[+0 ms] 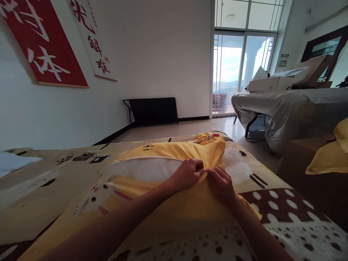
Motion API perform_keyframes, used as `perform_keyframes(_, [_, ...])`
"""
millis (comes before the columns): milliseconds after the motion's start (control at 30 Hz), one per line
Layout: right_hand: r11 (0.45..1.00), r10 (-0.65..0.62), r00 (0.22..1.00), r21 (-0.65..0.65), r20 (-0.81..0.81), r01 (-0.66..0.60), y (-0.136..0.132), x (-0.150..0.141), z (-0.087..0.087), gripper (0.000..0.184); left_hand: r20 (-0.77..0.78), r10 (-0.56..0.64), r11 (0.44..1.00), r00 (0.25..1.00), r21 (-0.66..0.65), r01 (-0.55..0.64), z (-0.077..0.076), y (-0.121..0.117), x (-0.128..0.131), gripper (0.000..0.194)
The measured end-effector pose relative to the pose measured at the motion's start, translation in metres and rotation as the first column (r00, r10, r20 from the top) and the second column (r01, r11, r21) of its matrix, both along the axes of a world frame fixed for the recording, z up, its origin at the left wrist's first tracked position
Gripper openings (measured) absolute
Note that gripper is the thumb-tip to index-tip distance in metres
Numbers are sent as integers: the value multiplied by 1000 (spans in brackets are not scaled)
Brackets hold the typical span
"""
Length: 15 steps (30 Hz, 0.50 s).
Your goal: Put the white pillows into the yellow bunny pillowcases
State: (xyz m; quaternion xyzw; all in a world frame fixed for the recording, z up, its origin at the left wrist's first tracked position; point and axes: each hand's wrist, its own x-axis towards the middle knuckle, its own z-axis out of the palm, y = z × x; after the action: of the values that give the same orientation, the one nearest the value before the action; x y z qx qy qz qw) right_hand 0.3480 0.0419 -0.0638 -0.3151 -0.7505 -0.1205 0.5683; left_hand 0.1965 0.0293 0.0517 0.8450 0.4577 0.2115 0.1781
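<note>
A yellow pillowcase (174,152) with a cartoon cat print lies on the bed in front of me, and a white pillow (141,169) shows through its open edge. My left hand (187,174) is closed in a pinch on the yellow fabric at that opening. My right hand (221,183) is closed on the same fabric edge right beside it, knuckles nearly touching the left. Whether a zipper pull sits between the fingers is hidden.
The bed carries a patterned blanket (285,214) with brown and cream patches. A second yellow pillow (330,154) lies at the right. A table under a grey cover (293,105) holds cardboard boxes (274,82). A black rack (152,110) leans on the far wall.
</note>
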Motion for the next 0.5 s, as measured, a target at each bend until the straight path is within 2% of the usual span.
perform_keyframes(100, [999,-26,998,46,51,24,1,3,-1,19,-45,43,999,998,34,-42,-3,3,-1,17])
perform_keyframes(233, [998,-52,989,43,138,46,-2,5,8,19,-69,81,996,994,29,-79,-5,8,-6,17])
perform_keyframes(400, [1000,-9,986,-21,166,13,0,15,14,21,-51,161,986,986,63,-157,5,14,-22,13])
perform_keyframes(500, [1000,-20,983,-8,180,22,3,21,13,21,-27,155,987,987,53,-154,12,12,-33,13])
